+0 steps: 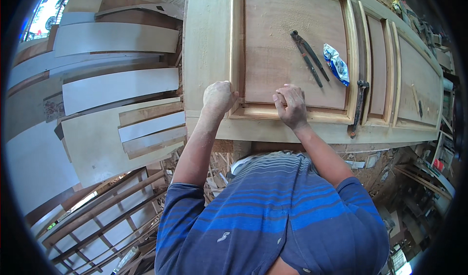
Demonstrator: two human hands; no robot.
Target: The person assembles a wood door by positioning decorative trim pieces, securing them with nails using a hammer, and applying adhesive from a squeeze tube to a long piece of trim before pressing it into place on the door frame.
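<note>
A pale wooden door (207,55) lies flat in front of me, with strips of moulding framing its recessed panels. My left hand (219,97) is closed in a fist at the near left corner of the large panel's moulding (235,46); anything inside it is hidden. Over the near strip of moulding, my right hand (291,105) has its fingers curled together, and what they hold, if anything, does not show. Black pincers (310,58) lie on the large panel beside a crumpled blue and silver packet (336,65). Farther right, a hammer (360,107) rests across the door.
Stacked white and brown boards (122,87) fill the left side. Below them stands a wooden lattice frame (107,221). Sawdust is scattered on the large panel, and wood scraps (217,170) litter the floor near me. A small dark object (420,108) lies on the far right panel.
</note>
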